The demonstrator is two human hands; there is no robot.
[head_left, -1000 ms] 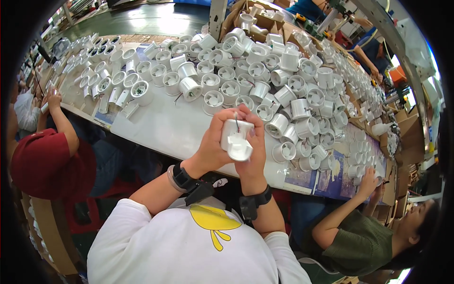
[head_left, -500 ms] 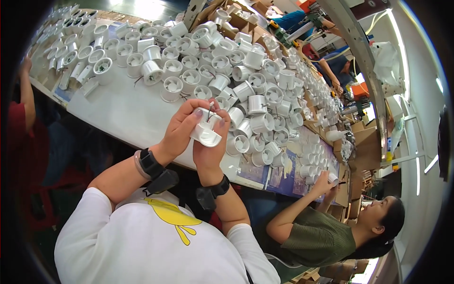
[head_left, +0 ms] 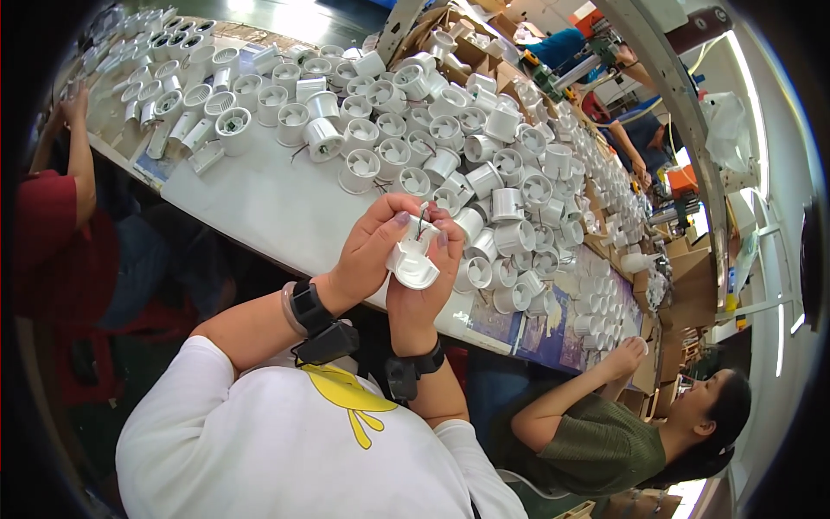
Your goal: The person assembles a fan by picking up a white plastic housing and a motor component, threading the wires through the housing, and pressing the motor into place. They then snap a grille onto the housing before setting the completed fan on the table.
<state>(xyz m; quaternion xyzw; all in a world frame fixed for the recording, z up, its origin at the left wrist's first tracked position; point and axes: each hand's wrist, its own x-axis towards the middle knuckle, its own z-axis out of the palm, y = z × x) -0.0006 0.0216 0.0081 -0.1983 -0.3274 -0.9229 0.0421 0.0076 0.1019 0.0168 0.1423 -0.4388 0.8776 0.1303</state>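
A white plastic housing [head_left: 413,265] with a rounded end is held up in front of my chest, above the table's near edge. My left hand [head_left: 367,249] grips its left side, thumb on top. Supporting it from beneath and the right is my right hand [head_left: 424,294], its thumb on the upper rim. Thin dark wires [head_left: 421,227] with a small pale connector rise from the far end of the housing, between the fingertips. Just past my hands lie many white round fan units [head_left: 363,163], some upright and some tipped over, several with short wires.
On the left stand white parts with slotted or open tops [head_left: 232,123]. The white table top [head_left: 251,195] shows at the near left. A co-worker in a green shirt [head_left: 596,441] handles a white piece at right; another person's red sleeve [head_left: 52,212] is at left. Cardboard boxes [head_left: 471,54] stand behind.
The whole view has shifted, so the scene sits farther right and a little lower. Both my hands still hold the housing in much the same grip. The left co-worker's arm has risen.
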